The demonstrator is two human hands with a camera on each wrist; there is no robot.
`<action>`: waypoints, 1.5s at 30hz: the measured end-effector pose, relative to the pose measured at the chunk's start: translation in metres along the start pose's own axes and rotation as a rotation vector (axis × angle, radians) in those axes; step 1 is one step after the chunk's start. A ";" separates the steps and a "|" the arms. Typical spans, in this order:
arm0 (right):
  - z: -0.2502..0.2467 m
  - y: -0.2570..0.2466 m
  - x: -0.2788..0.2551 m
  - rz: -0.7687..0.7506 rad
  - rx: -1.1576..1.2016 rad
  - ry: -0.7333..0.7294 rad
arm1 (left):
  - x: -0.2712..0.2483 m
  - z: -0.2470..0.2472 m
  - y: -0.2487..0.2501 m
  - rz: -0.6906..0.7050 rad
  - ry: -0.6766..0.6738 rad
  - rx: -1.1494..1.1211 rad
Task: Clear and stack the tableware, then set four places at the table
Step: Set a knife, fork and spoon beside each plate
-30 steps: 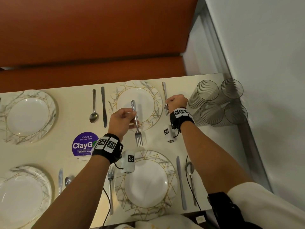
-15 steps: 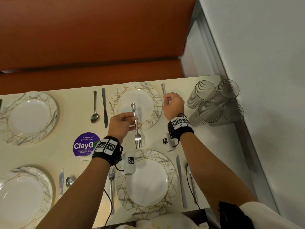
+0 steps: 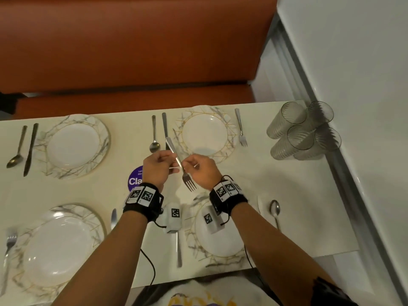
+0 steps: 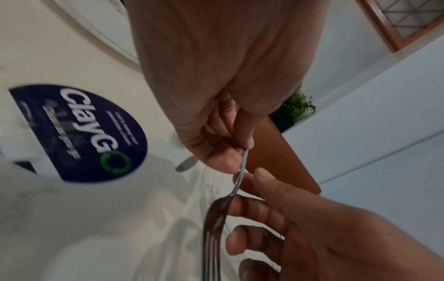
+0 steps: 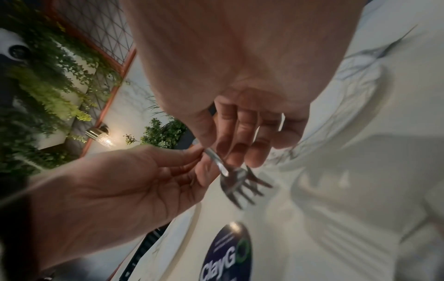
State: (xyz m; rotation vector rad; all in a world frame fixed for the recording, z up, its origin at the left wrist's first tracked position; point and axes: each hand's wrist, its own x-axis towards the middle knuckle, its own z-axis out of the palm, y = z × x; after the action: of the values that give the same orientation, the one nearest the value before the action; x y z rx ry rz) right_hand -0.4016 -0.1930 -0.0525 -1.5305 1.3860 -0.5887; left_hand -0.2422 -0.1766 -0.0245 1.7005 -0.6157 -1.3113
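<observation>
A silver fork (image 3: 186, 177) hangs over the middle of the cream table (image 3: 287, 195), handle pointing away and tines toward me. My left hand (image 3: 171, 165) pinches its handle. My right hand (image 3: 189, 166) pinches the neck just above the tines. The left wrist view shows the fork (image 4: 216, 218) between both sets of fingers; the right wrist view shows its tines (image 5: 238, 182) free above the table. Marbled plates lie far right (image 3: 205, 131), far left (image 3: 74, 143), near left (image 3: 57, 246) and near right (image 3: 220, 244), the last partly under my right wrist.
A fork (image 3: 240, 129) lies right of the far right plate, a spoon (image 3: 154, 138) and knife (image 3: 164, 127) to its left. Several ribbed glasses (image 3: 302, 131) stand at the far right corner by the wall. A purple sticker (image 3: 134, 180) sits mid-table. More cutlery flanks the other plates.
My right hand left the fork beside the far right plate and came back to take hold of the fork in my left hand. That fork has tilted.
</observation>
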 end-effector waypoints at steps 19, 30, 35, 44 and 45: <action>0.187 -0.128 -0.010 0.018 -0.002 -0.041 | -0.017 -0.231 -0.004 0.080 0.040 0.163; 0.205 -0.118 0.108 0.233 -0.148 0.019 | 0.006 -0.263 -0.026 -0.006 -0.034 0.408; 0.214 -0.112 0.145 0.254 -0.255 -0.022 | 0.021 -0.262 -0.034 -0.031 -0.061 0.532; 0.230 -0.102 0.176 0.300 -0.343 0.025 | 0.038 -0.260 -0.037 -0.048 -0.075 0.555; 0.230 -0.102 0.177 0.300 -0.342 0.032 | 0.040 -0.260 -0.037 -0.049 -0.079 0.559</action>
State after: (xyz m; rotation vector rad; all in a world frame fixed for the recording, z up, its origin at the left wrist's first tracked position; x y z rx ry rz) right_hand -0.1155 -0.2953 -0.1047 -1.5359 1.7686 -0.1968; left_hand 0.0106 -0.1023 -0.0608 2.1221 -1.0677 -1.3225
